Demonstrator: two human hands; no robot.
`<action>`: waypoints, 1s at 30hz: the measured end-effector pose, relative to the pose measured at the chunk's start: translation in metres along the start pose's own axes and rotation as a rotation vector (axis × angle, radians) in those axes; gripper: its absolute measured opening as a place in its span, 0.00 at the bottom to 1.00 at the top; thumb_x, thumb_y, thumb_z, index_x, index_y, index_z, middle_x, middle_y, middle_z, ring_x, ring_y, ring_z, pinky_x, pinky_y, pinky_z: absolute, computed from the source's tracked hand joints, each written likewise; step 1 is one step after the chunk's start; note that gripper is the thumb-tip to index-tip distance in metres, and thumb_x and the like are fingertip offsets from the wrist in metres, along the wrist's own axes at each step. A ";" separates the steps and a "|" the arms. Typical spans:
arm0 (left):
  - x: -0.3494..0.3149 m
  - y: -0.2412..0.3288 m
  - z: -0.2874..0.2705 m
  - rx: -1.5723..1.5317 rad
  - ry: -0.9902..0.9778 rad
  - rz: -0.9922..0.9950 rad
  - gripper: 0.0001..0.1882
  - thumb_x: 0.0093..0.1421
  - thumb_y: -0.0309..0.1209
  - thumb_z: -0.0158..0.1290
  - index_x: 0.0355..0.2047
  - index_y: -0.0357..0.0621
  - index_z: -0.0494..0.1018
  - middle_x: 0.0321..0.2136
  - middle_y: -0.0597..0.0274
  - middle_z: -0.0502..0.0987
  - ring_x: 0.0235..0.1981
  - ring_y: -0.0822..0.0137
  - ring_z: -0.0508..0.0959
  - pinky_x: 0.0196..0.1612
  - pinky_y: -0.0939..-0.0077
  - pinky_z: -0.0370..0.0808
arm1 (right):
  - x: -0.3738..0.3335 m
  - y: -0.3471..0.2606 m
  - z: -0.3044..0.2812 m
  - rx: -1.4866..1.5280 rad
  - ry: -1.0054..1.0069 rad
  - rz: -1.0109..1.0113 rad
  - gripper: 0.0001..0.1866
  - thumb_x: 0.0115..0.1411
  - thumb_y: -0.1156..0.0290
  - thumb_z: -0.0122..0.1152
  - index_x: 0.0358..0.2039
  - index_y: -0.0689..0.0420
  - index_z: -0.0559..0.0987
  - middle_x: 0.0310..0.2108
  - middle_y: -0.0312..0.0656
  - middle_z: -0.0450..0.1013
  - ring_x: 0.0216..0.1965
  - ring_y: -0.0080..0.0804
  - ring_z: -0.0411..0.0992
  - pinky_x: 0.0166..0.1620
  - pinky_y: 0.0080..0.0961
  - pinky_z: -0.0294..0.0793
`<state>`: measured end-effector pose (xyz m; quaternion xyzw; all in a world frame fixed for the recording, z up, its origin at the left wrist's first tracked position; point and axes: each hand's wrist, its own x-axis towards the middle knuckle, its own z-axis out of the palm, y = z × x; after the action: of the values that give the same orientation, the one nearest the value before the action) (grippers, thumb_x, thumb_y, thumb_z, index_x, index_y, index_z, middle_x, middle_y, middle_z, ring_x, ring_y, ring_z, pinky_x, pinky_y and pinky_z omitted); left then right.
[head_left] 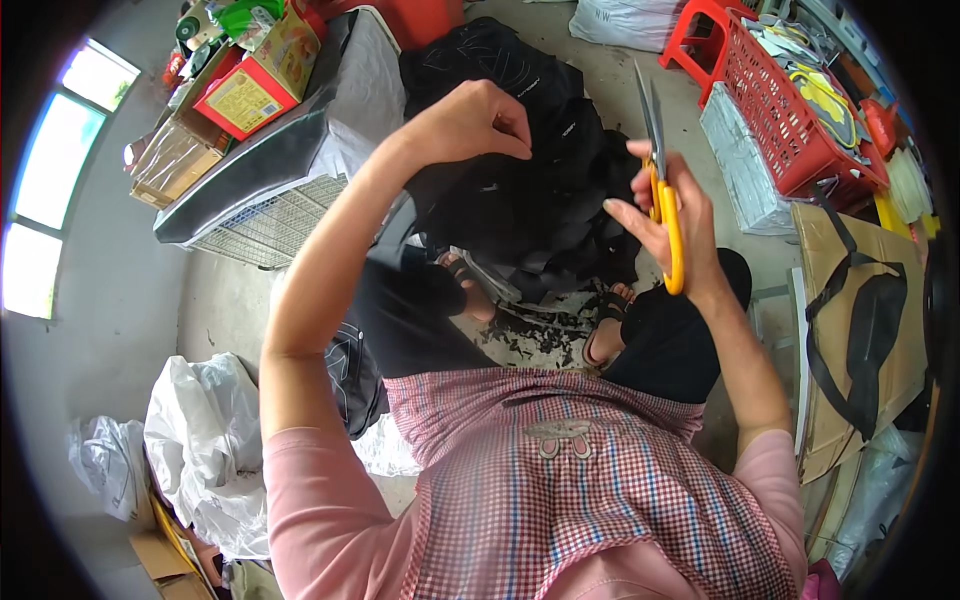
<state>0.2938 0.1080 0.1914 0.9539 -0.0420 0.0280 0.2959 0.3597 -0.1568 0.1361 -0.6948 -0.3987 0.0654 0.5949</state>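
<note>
My right hand (pixel 682 215) holds a pair of scissors (pixel 672 220) with yellow handles. Their blades point up and away from me, slightly apart at the tips. Over the near-left part of a big heap of black fabric pieces (pixel 560 190), my left hand (pixel 480 122) is raised with thumb and fingers curled into a pinch. Whatever may be between those fingertips cannot be made out against the dark cloth. Some of the pieces in the heap carry thin white outlines. Between my sandalled feet, small black scraps (pixel 545 330) litter the floor.
A red plastic basket (pixel 770 120) full of cut pieces stands at the far right, beside a red stool (pixel 695 45). Left is a cloth-covered wire cage (pixel 270 215) bearing a red-and-yellow box (pixel 262 85). White plastic bags (pixel 210 440) lie lower left; flattened cardboard (pixel 850 330) leans right.
</note>
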 end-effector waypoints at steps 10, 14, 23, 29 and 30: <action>-0.017 0.071 -0.050 -0.116 -0.007 0.160 0.02 0.51 0.21 0.58 0.26 0.39 0.78 0.22 0.68 0.77 0.24 0.78 0.72 0.32 0.87 0.70 | 0.022 -0.034 0.026 0.044 -0.138 -0.152 0.23 0.48 0.78 0.64 0.47 0.54 0.74 0.25 0.32 0.68 0.25 0.19 0.63 0.32 0.14 0.62; 0.003 0.050 -0.050 0.053 0.019 0.232 0.02 0.52 0.21 0.57 0.24 0.40 0.78 0.22 0.68 0.76 0.23 0.74 0.72 0.31 0.86 0.70 | 0.031 -0.015 0.022 0.094 -0.072 -0.096 0.22 0.49 0.78 0.63 0.46 0.55 0.74 0.26 0.32 0.68 0.25 0.18 0.63 0.30 0.14 0.61; 0.077 -0.028 -0.022 0.638 0.405 0.837 0.03 0.50 0.23 0.57 0.22 0.43 0.75 0.22 0.66 0.75 0.20 0.63 0.71 0.29 0.76 0.71 | 0.050 0.049 -0.009 -0.030 0.074 -0.010 0.21 0.50 0.77 0.62 0.47 0.56 0.74 0.25 0.32 0.68 0.24 0.17 0.62 0.30 0.13 0.60; 0.049 0.004 0.000 0.226 -0.006 0.350 0.03 0.51 0.25 0.57 0.26 0.42 0.72 0.22 0.65 0.74 0.19 0.63 0.70 0.28 0.72 0.70 | 0.025 0.019 -0.009 -0.034 0.113 -0.085 0.20 0.50 0.77 0.62 0.46 0.56 0.74 0.25 0.33 0.68 0.25 0.17 0.62 0.29 0.12 0.59; 0.042 0.017 -0.001 0.228 -0.005 0.351 0.03 0.51 0.25 0.57 0.26 0.42 0.72 0.22 0.65 0.74 0.19 0.63 0.70 0.28 0.72 0.70 | 0.022 0.010 -0.007 -0.034 0.114 -0.087 0.20 0.50 0.77 0.62 0.46 0.56 0.74 0.25 0.33 0.68 0.25 0.17 0.62 0.29 0.12 0.59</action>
<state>0.3336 0.0916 0.2050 0.9592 -0.2050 0.0815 0.1767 0.3835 -0.1476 0.1375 -0.6896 -0.3950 -0.0072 0.6070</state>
